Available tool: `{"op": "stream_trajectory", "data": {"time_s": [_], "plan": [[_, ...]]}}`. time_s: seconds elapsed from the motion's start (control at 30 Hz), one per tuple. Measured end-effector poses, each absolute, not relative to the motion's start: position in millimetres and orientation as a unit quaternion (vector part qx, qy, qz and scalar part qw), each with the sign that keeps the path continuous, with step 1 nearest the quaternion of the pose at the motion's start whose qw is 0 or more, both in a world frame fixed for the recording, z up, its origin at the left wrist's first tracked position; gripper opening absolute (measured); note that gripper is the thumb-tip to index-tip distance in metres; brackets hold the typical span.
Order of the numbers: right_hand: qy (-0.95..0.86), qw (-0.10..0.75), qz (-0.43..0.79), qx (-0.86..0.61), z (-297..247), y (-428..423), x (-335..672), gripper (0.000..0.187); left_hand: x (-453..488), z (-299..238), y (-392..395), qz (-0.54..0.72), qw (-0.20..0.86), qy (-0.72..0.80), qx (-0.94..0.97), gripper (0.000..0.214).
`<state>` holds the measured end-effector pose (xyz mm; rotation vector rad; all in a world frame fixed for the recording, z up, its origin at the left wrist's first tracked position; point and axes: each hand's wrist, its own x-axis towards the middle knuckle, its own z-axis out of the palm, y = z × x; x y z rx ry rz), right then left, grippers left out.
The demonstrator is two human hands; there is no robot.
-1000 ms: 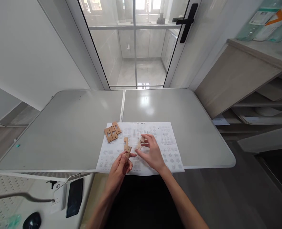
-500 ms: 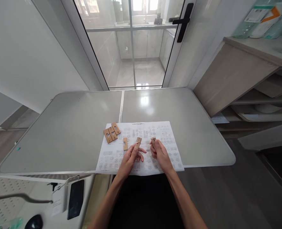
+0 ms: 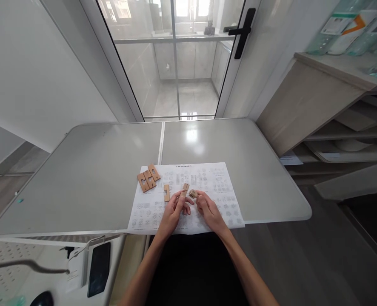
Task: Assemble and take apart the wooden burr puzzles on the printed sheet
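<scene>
My left hand [image 3: 175,209] pinches a small wooden puzzle piece [image 3: 186,187] that points up and away from me. Close beside it, my right hand [image 3: 208,211] grips another wooden piece [image 3: 193,194], tilted toward the left one; the two pieces are near each other, and I cannot tell if they touch. A loose notched wooden piece [image 3: 167,193] lies on the printed sheet [image 3: 220,182], left of my left hand. Further left, flat pieces with cut-outs and numbers [image 3: 146,180] lie side by side at the sheet's upper left corner, with one piece [image 3: 154,172] at their right end.
The sheet lies at the front edge of a grey folding table [image 3: 112,170]. Below left, a white surface holds a phone [image 3: 99,269], a white box [image 3: 78,270] and a black mouse [image 3: 42,299]. A wooden shelf [image 3: 322,97] with plastic-wrapped packs stands to the right.
My right hand has moved left and turned its piece, bringing it close to the one in my left hand. The left hand and the pieces on the sheet have stayed about the same.
</scene>
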<state>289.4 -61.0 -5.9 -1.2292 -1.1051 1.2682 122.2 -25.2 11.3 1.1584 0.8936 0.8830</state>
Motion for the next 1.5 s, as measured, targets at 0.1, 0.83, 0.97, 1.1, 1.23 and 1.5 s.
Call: {"op": "stream_trajectory", "data": {"time_s": [0.1,0.83,0.97,1.1,1.23,1.5], "plan": [[-0.439,0.521,0.539,-0.495,-7.5,-60.7,289.4,0.057,123.0,15.2,-26.0,0.385,0.654,0.395,0.518,0.051],[-0.475,0.531,0.446,-0.542,-5.0,-62.6,288.5,0.035,122.4,6.5,-32.0,0.344,0.618,0.410,0.576,0.043],[-0.492,0.528,0.453,-0.523,-5.1,-62.0,289.8,0.040,124.3,4.7,-32.3,0.359,0.609,0.416,0.572,0.044],[-0.482,0.530,0.452,-0.531,-6.6,-61.8,290.6,0.038,124.7,2.5,-32.7,0.363,0.609,0.415,0.570,0.041],[-0.474,0.532,0.450,-0.539,-6.6,-62.0,290.0,0.036,123.6,-0.2,-32.3,0.367,0.610,0.409,0.571,0.041],[-0.469,0.545,0.432,-0.544,-10.1,-62.7,288.5,0.030,124.0,-0.7,-31.4,0.371,0.604,0.403,0.579,0.036]]}}
